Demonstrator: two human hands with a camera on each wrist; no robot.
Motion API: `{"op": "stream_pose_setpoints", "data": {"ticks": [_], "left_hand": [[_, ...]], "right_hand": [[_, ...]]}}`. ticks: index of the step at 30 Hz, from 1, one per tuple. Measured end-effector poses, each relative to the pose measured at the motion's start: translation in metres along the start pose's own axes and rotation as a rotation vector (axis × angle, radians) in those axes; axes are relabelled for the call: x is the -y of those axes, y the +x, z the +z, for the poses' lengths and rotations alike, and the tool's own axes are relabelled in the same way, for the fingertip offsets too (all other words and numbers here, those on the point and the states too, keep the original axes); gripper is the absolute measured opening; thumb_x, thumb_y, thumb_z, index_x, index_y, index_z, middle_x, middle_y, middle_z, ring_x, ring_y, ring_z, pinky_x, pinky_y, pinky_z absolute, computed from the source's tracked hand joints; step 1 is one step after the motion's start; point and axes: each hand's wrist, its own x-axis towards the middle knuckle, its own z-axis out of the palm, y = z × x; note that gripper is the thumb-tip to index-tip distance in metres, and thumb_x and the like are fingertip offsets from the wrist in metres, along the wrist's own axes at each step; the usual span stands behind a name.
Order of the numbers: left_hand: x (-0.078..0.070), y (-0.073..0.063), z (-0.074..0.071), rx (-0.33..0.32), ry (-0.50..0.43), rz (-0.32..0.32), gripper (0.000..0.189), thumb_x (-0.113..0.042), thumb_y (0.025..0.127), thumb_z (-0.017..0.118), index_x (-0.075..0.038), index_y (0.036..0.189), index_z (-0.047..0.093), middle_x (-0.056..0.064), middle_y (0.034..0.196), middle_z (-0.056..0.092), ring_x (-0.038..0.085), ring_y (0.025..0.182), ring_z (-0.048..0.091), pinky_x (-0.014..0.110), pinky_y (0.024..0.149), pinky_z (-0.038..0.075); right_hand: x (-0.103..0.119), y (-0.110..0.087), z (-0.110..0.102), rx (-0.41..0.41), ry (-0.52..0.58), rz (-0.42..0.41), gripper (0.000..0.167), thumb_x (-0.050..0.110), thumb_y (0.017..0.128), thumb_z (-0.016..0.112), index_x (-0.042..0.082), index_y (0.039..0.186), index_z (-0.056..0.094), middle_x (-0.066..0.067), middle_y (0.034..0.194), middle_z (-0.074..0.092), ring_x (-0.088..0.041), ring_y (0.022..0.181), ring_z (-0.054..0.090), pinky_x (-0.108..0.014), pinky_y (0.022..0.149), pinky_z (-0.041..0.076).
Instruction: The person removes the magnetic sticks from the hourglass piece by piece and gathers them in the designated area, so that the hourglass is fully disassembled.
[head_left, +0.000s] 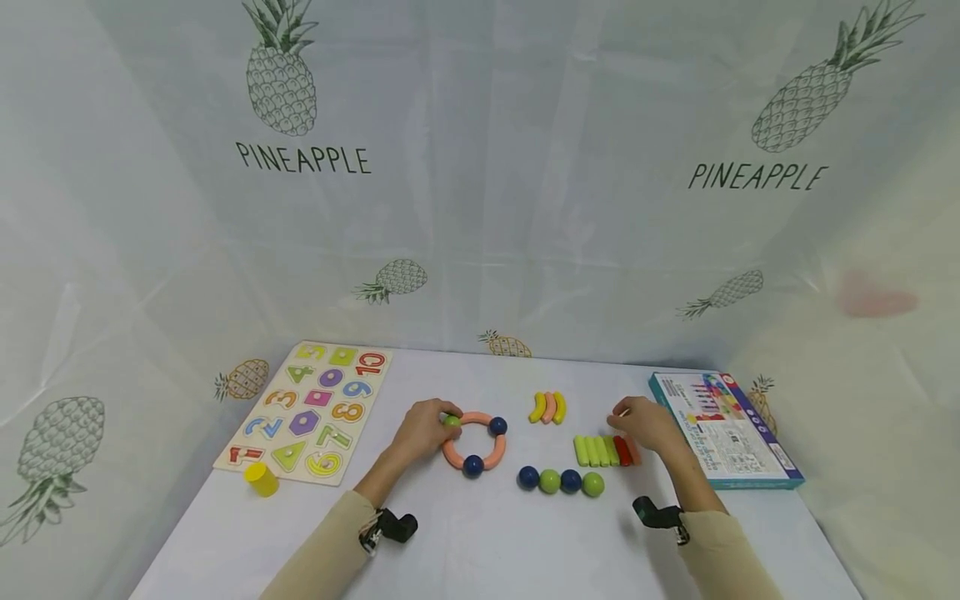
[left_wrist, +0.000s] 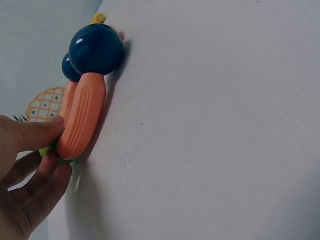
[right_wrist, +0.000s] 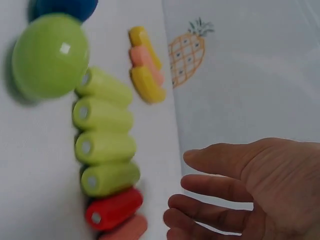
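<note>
My left hand pinches a green ball that is part of a ring of orange curved rods and dark blue balls. In the left wrist view, an orange rod runs from the fingertips to a blue ball. My right hand hovers with nothing in its fingers beside a row of short rods: several light green rods, a red rod and an orange rod, with metal dots on the visible ends of the green and red ones.
A line of blue and green balls lies nearer me. Yellow and orange curved rods lie farther back. At left stand a number puzzle board and a yellow cylinder; a flat box lies at right.
</note>
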Motion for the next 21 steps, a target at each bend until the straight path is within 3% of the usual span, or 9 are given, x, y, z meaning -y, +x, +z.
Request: {"op": "stream_pose_setpoints", "data": {"ticks": [3,6,10,14,17,21], "left_hand": [[0.003,-0.003,0.000,-0.002,0.008,0.006,0.027,-0.018,0.084,0.083,-0.016,0.110,0.078,0.006,0.115,0.071,0.023,0.106,0.063,0.047,0.094,0.051],[0.006,-0.006,-0.003,0.005,0.011,0.008,0.028,-0.019,0.085,0.082,-0.017,0.112,0.077,0.005,0.114,0.070,0.017,0.091,0.062,0.040,0.080,0.053],[0.008,-0.007,-0.009,0.012,-0.012,-0.005,0.029,-0.020,0.085,0.082,-0.019,0.113,0.076,0.004,0.115,0.069,0.013,0.077,0.057,0.032,0.066,0.048],[0.010,-0.006,-0.015,0.016,-0.020,0.000,0.031,-0.021,0.084,0.082,-0.019,0.114,0.076,0.002,0.112,0.068,0.011,0.077,0.057,0.029,0.066,0.047],[0.009,-0.006,-0.018,0.035,-0.035,0.027,0.028,-0.020,0.085,0.081,-0.019,0.113,0.077,-0.001,0.108,0.067,0.011,0.078,0.057,0.029,0.067,0.049],[0.003,-0.008,-0.022,0.119,-0.083,0.090,0.021,-0.018,0.088,0.079,-0.017,0.108,0.076,-0.003,0.103,0.066,0.012,0.081,0.058,0.028,0.069,0.050]], "right_hand": [[0.006,0.001,0.001,-0.005,-0.009,-0.017,0.033,0.026,0.097,0.066,-0.002,0.115,0.067,-0.015,0.103,0.068,-0.026,0.085,0.060,-0.041,0.075,0.055],[0.004,0.001,0.001,-0.012,-0.024,0.000,0.033,0.026,0.097,0.065,-0.002,0.115,0.067,-0.017,0.105,0.068,-0.028,0.088,0.060,-0.045,0.077,0.054],[-0.005,0.000,0.000,0.018,-0.022,0.051,0.035,0.026,0.098,0.065,-0.003,0.118,0.066,-0.016,0.104,0.069,-0.030,0.089,0.059,-0.047,0.077,0.054],[-0.011,0.001,0.004,0.040,-0.028,0.070,0.036,0.028,0.097,0.065,-0.001,0.118,0.066,-0.014,0.102,0.069,-0.030,0.089,0.058,-0.045,0.075,0.054],[-0.009,0.003,0.006,0.001,-0.055,0.054,0.035,0.029,0.097,0.065,0.000,0.117,0.067,-0.015,0.104,0.069,-0.030,0.090,0.058,-0.046,0.075,0.053],[0.011,0.004,0.011,-0.069,-0.058,-0.011,0.032,0.027,0.098,0.064,0.003,0.118,0.067,-0.016,0.107,0.069,-0.027,0.088,0.061,-0.046,0.078,0.055]]}}
